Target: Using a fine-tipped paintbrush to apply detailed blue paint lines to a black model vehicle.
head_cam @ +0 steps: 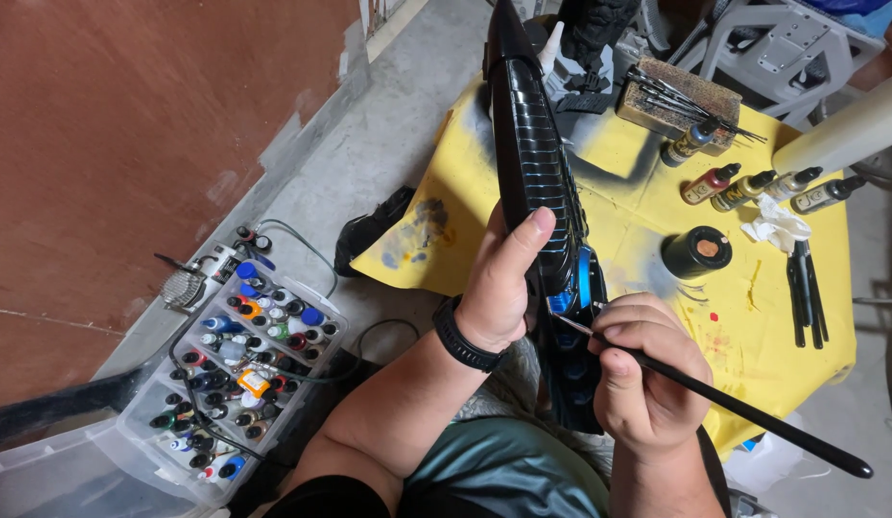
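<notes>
A long glossy black model [532,163] with ribbed plates and blue accents stood tilted over the near edge of the counter [638,206], its pointed tip reaching away toward the top of the view and its lower end down by the person's lap. The left hand [499,283] was wrapped around its left flank, fingers closed behind it and the thumb pressed flat along the ribbed face; a black wristband [465,336] sat on that wrist. The right hand [647,369] was curled tightly on a thin black brush [734,408], pinched like a pen, the handle slanting out to the lower right and the fine tip meeting the model just beside a blue patch; whether the bristles actually touched the surface was hard to tell. The counter was covered in a yellow sheet smudged with black overspray and paint flecks. On it, right of the model, stood a round black jar [697,251] with a brown spot on its lid, and beyond it a row of small dropper bottles [762,187] lying near a crumpled white tissue [777,225]. Black tools [804,288] lay beside the tissue. A block [678,101] holding more brushes sat toward the far side. On the concrete floor to the left, a clear plastic box [239,369] held many paint bottles with coloured caps.
</notes>
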